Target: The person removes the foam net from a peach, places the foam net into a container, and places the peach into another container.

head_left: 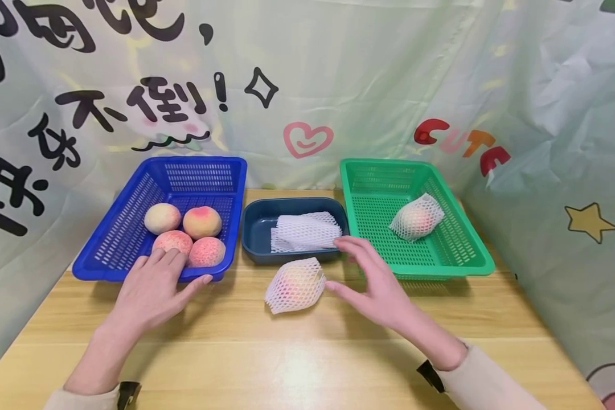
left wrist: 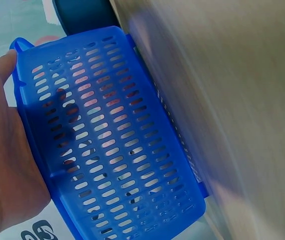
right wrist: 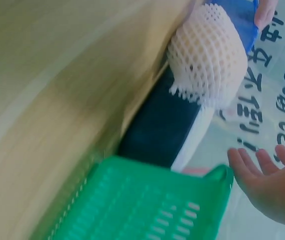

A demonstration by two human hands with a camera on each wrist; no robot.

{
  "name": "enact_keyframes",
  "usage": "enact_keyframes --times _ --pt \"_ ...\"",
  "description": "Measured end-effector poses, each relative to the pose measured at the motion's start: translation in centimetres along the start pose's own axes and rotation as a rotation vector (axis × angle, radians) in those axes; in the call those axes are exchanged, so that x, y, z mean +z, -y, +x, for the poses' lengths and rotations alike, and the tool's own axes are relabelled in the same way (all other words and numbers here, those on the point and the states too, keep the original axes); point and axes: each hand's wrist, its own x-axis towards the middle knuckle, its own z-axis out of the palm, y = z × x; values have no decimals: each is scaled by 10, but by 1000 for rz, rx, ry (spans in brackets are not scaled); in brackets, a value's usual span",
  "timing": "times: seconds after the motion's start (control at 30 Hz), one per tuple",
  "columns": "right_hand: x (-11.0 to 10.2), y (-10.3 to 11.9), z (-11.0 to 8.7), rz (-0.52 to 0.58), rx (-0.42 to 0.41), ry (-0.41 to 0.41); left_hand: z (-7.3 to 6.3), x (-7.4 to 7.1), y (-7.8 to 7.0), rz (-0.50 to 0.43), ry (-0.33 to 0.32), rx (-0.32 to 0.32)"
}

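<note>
My left hand point(head_left: 151, 285) reaches over the front rim of the blue basket point(head_left: 200, 175), its fingertips at a pink peach point(head_left: 174, 240) inside. Several peaches lie loose in that basket. In the left wrist view the basket's slotted wall point(left wrist: 107, 135) hides the fingertips. My right hand point(head_left: 376, 287), fingers spread and holding nothing, hovers beside a peach in a white foam net point(head_left: 294, 286) on the table. Its thumb tip is close to the net's right end. The right wrist view shows the netted peach point(right wrist: 210, 57) apart from the hand.
A dark blue tray point(head_left: 258, 228) between the baskets holds white foam nets point(head_left: 307, 230). The green basket point(head_left: 371, 230) at the right contains another netted peach point(head_left: 417, 218). A printed cloth point(head_left: 369, 74) hangs behind the wooden table point(head_left: 266, 364) and along its sides.
</note>
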Motion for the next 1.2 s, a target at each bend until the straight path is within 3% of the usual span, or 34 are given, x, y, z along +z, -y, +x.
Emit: enact_keyframes --times 0.23,0.47,0.8,1.2 --pt "-25 -19 -10 -239 -96 -103 0 -1 -1 -1 -2 4" --pt "-51 -45 -29 -449 -7 -76 -1 0 0 3 -7 10" --pt "-78 -66 -46 -543 163 21 -1 -1 0 5 -11 11" --pt "-85 -79 -51 -595 198 135 -1 -4 0 -26 15 -9"
